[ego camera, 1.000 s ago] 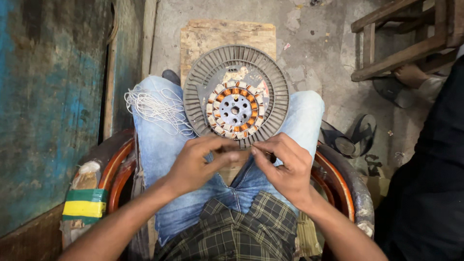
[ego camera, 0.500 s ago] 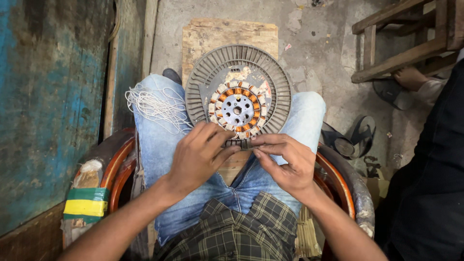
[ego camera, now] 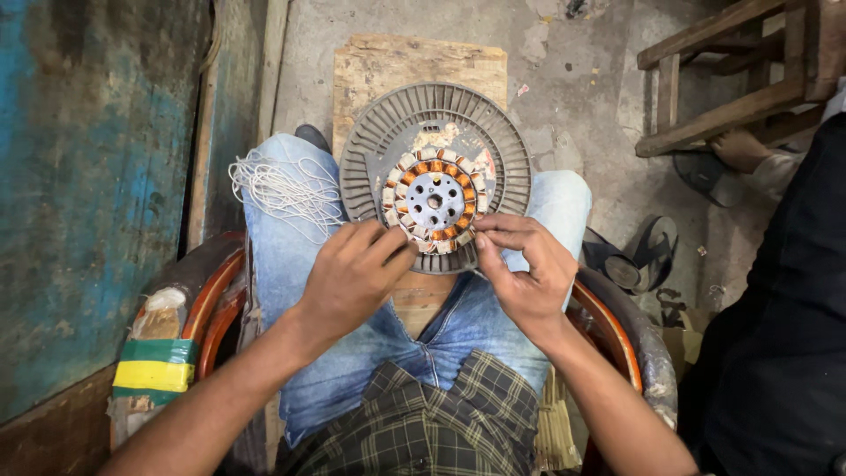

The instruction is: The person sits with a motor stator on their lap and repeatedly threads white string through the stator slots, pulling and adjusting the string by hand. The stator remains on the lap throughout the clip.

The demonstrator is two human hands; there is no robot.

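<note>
Grey ribbed fan disc point(ego camera: 370, 150), orange copper coils point(ego camera: 421, 169) around a silver hub point(ego camera: 434, 200), white string point(ego camera: 284, 189), blue jeans point(ego camera: 291, 264), dark checked shirt point(ego camera: 423, 423), peeling blue wall point(ego camera: 88, 176)

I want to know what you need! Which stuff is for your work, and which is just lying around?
In use: left hand and right hand on the copper-wound ring in the grey round disc; white string on the knee.

Lying about: wooden stool, sandal, wooden board.

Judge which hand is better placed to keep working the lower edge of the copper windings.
Left, probably. The left hand has its fingertips on the lower rim of the stator windings; the right hand pinches beside them, at the grey finned disc.
</note>
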